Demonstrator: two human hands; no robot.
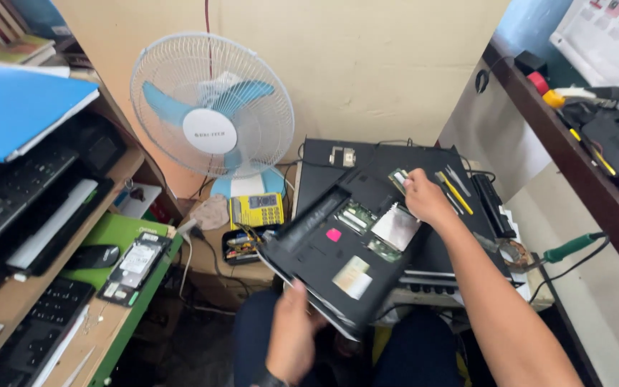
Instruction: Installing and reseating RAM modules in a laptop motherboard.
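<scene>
An opened laptop base (pixel 342 251), underside up and tilted over the seated person's lap, is gripped at its near edge by the left hand (pixel 291 337), the fingers being closed around that edge so that the chassis is steadied and its exposed interior is turned toward the face. Within the shell a green circuit board (pixel 356 217), a silver shielded patch (pixel 395 226) and a small pink sticker (pixel 333 234) are laid bare, the cover evidently having been taken off. At the far upper corner of the base the right hand (pixel 428 201) is placed, its fingertips pinched on a small green memory module (pixel 397 178); how firmly it is held cannot be told. Just beyond, a second black laptop (pixel 374 161) is laid flat as a work surface, with a yellow-handled tool (pixel 456 193) and tweezers kept on it within reach. A green-handled soldering iron (pixel 571 249) is rested at the right. To the left, a yellow multimeter (pixel 256 210) is propped by the fan base, a bare hard drive (pixel 134 266) is set on a green mat, and a printer (pixel 23 201) is shelved. A white desk fan (pixel 211 107) is stood against the wall.
</scene>
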